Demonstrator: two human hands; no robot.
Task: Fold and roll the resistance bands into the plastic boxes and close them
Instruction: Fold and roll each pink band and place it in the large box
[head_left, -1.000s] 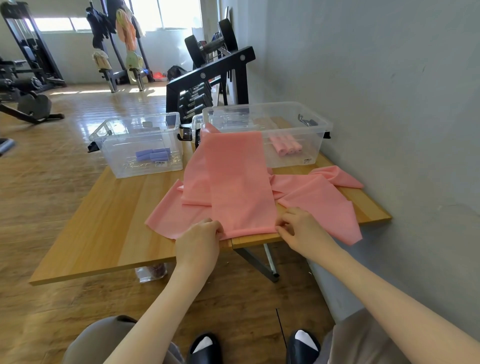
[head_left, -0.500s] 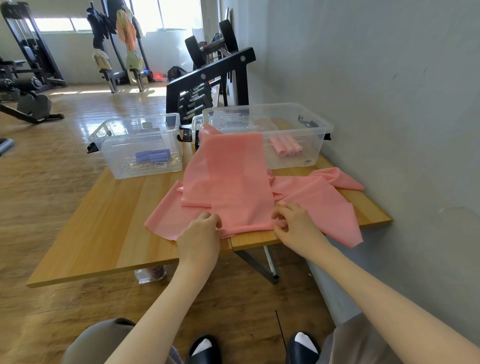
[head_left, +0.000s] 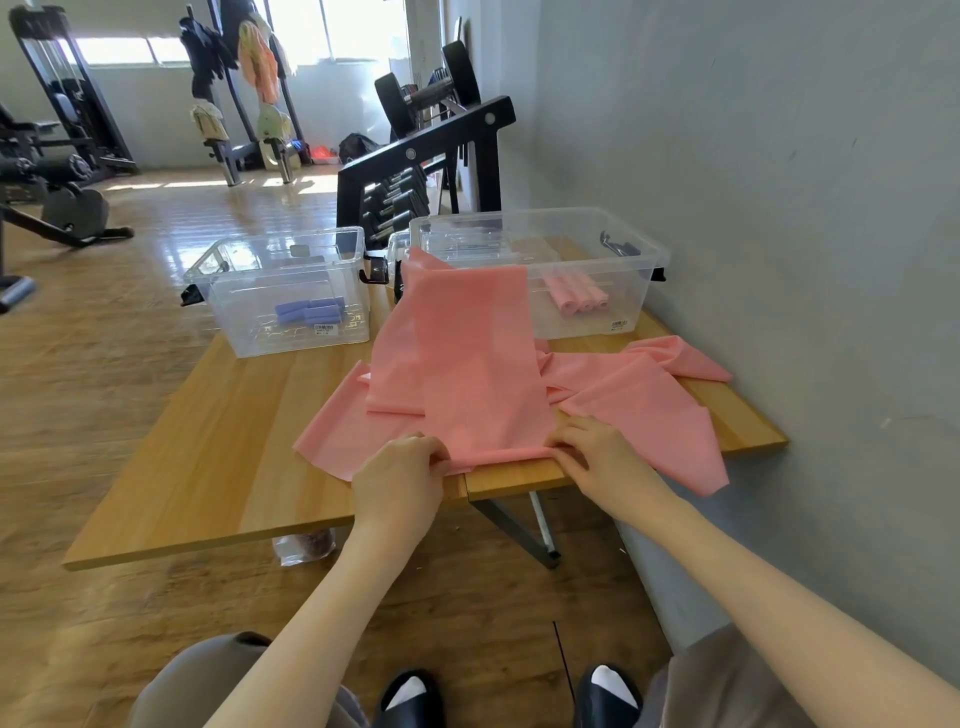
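Observation:
A long pink resistance band (head_left: 480, 364) lies folded on the wooden table (head_left: 218, 447), its far end draped over the rim of the right clear plastic box (head_left: 587, 306). My left hand (head_left: 400, 480) pinches the band's near left corner at the table's front edge. My right hand (head_left: 597, 457) pinches the near right corner. More pink bands (head_left: 644, 410) lie spread under and to the right, one hanging over the edge. Rolled pink bands (head_left: 576, 299) lie in the right box. The left clear box (head_left: 249, 312) holds rolled purple bands (head_left: 310, 312).
A grey wall runs close along the table's right side. A black dumbbell rack (head_left: 415, 171) stands just behind the boxes. Gym machines (head_left: 57, 156) stand far left across the wooden floor. My knees and black slippers are below the table's front edge.
Both hands have shifted slightly forward on the band's near edge, curling it over at the table's front. The band and boxes otherwise lie as before.

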